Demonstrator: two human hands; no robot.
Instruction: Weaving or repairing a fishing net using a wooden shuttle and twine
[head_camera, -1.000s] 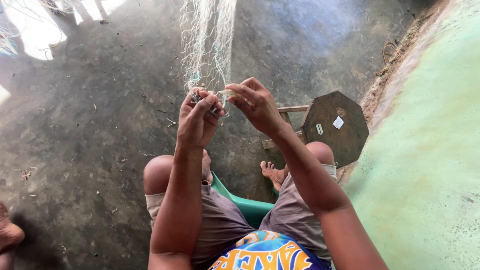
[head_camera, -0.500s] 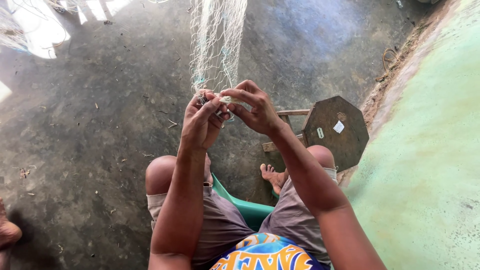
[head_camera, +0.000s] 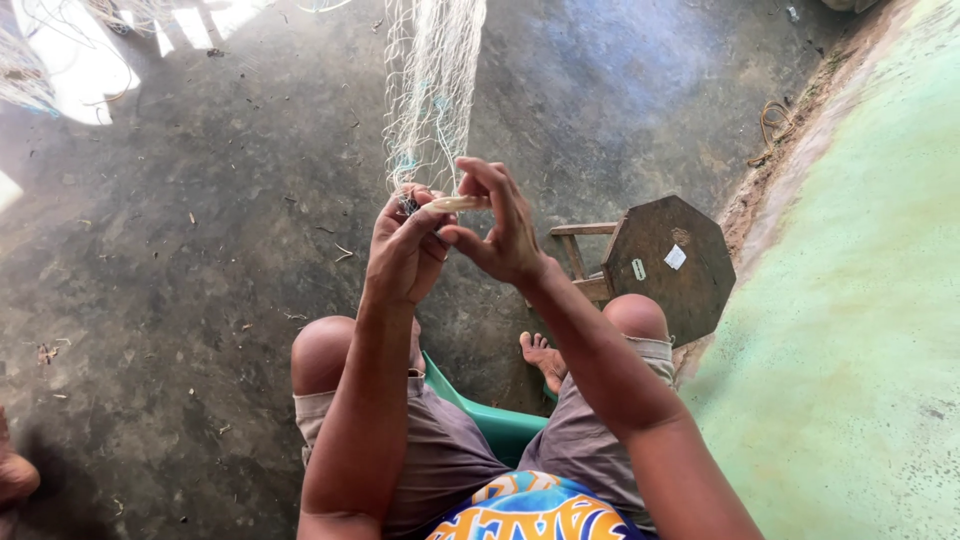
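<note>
We sit on a green plastic chair (head_camera: 490, 412) with both hands raised in front of our knees, working on a fine pale fishing net of thin white and bluish line (head_camera: 432, 85). Our left hand (head_camera: 405, 250) is closed, its fingertips pinched around the lower end of the net, where a small dark knot or bunch of mesh sits between thumb and fingers. From that pinch the net stretches straight up and away from us, out of the top of the view.

Our right hand (head_camera: 497, 228) stands just beside the left, touching it at the fingertips. Its thumb and forefinger are closed on a small pale netting needle, a slim cream-coloured sliver (head_camera: 458, 203), which lies level across the top of the grip and points toward the left hand; the other fingers are spread and raised.

Below the grip are our bare knees, grey shorts and one bare foot (head_camera: 541, 353) on the dark concrete floor (head_camera: 200, 280). To the right of the grip and a little lower stands a dark octagonal wooden stool (head_camera: 672, 262), tipped on its side, near a green painted surface (head_camera: 860, 300).
</note>
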